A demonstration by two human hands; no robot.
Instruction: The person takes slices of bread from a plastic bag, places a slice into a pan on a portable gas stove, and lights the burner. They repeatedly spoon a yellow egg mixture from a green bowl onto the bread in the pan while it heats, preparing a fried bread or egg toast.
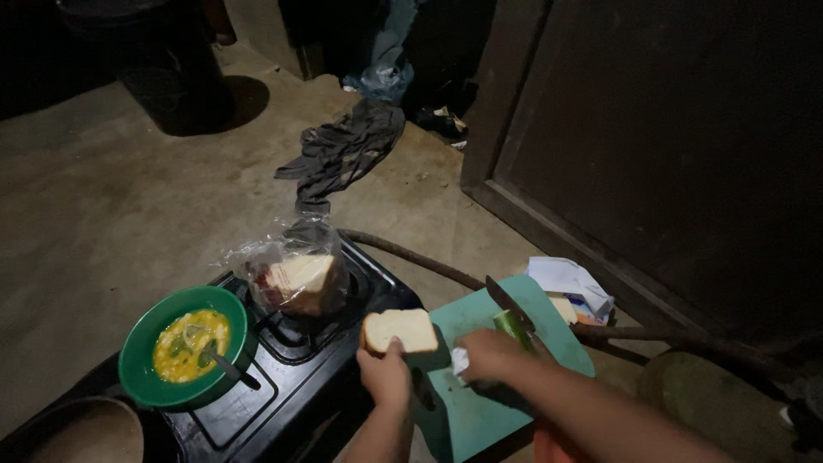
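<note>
My left hand (385, 375) holds a slice of white bread (401, 330) by its lower edge, just above the left side of a light green cutting board (480, 411). My right hand (493, 356) grips a knife (507, 302) whose blade points up and away over the board, and a green piece of vegetable (512, 326) sits against the fingers. A bit of white paper or plastic (460, 360) shows under the right hand.
A black gas stove (300, 377) carries a clear bag of sliced bread (296, 274) and a green bowl (141, 343) of yellow egg mix with a spoon (225, 364). A hose (411, 257), a dark cloth (343, 150), a white packet (570, 283) and a dark door (669, 154) surround them on the concrete floor.
</note>
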